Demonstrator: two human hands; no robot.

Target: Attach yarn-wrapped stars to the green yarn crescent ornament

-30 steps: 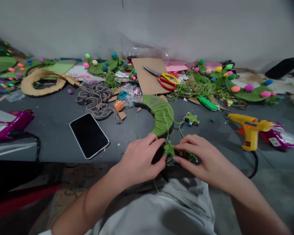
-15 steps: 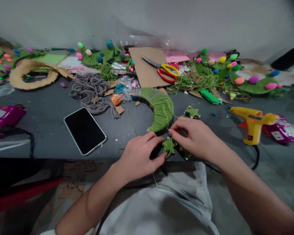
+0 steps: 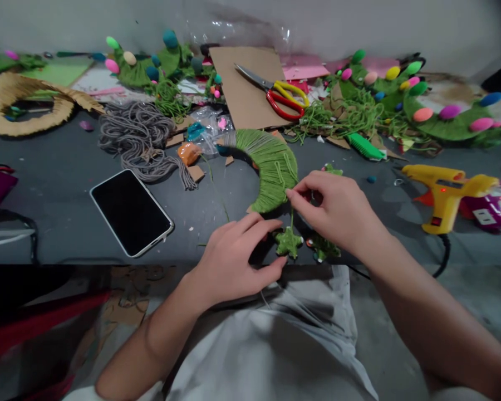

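Observation:
A green crescent wrapped in yarn (image 3: 273,178) lies on the grey table, with short loops of green yarn on its face. Below its lower end rests a small green star (image 3: 289,243) with pale tips. My left hand (image 3: 240,256) is beside the star, thumb and fingers apart on its left side, gripping nothing. My right hand (image 3: 332,209) pinches a strand of green yarn (image 3: 292,217) that runs down to the star, its fingertips at the crescent's lower right edge. Other green stars (image 3: 323,248) lie partly hidden under and behind my right hand.
A phone (image 3: 131,213) and a heap of grey yarn (image 3: 136,136) lie to the left. Scissors (image 3: 275,94) rest on cardboard (image 3: 242,106) at the back. To the right stands a yellow glue gun (image 3: 440,195) with a cord. Decorated green crescents (image 3: 436,120) line the wall.
My right hand has moved up from the star towards the crescent, and the yarn between its fingers and the star is straighter. My left hand stays beside the star. The view has shifted slightly.

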